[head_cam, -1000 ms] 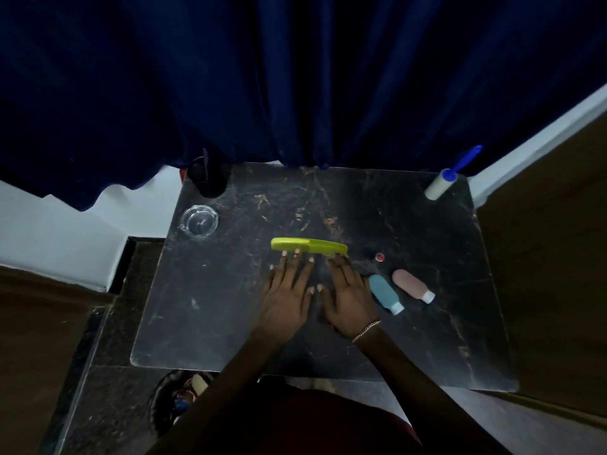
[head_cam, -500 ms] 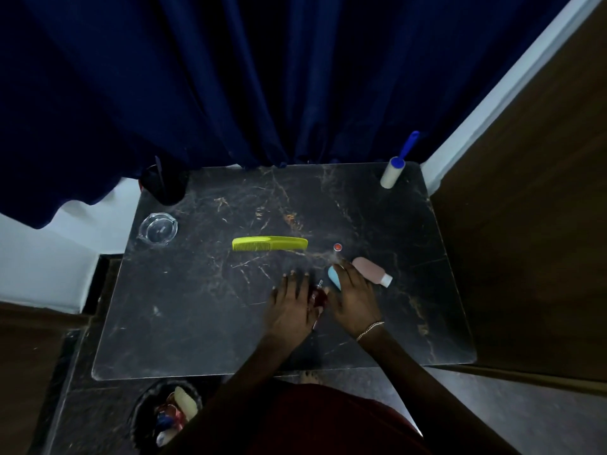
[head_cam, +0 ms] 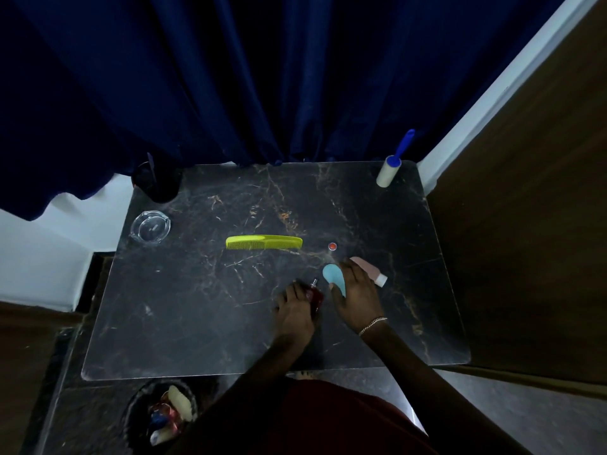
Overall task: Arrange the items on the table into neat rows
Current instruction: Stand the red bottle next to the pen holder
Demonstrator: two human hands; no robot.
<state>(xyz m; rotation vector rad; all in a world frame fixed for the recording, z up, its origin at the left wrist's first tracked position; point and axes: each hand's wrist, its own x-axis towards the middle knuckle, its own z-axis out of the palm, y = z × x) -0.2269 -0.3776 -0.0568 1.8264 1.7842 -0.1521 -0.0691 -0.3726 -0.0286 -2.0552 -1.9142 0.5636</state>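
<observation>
Left hand (head_cam: 295,313) closed round the small red bottle (head_cam: 316,294), fingers curled over its body, silver nozzle pointing toward the far edge of the table (head_cam: 197,307). Right hand (head_cam: 356,297), bracelet (head_cam: 372,324) at the wrist, wrapped round the blue bottle (head_cam: 333,275), rounded base protruding toward the far left between thumb and fingers. Both bottles right of the table's centre; any lift off the surface not discernible. Pink bottle (head_cam: 363,265) just beyond the right hand, toward the right edge, white cap toward the near right, partly hidden by the fingers; contact with them not discernible. Small red cap (head_cam: 332,246) between comb and pink bottle, apart from both. Yellow-green comb (head_cam: 262,242) at the centre, parallel to the far edge, teeth toward the near edge.

Against one second earlier: both hands then flat on the table, fingertips at the comb; now drawn back toward the near edge, clear of the comb. Against half a second earlier: same two bottles under the same hands, more of the blue bottle exposed; comb, red cap and pink bottle unmoved.

Glass ashtray (head_cam: 150,227) at the left edge, dark cup (head_cam: 161,185) at the far left corner, lint roller (head_cam: 387,172) standing at the far right corner.
</observation>
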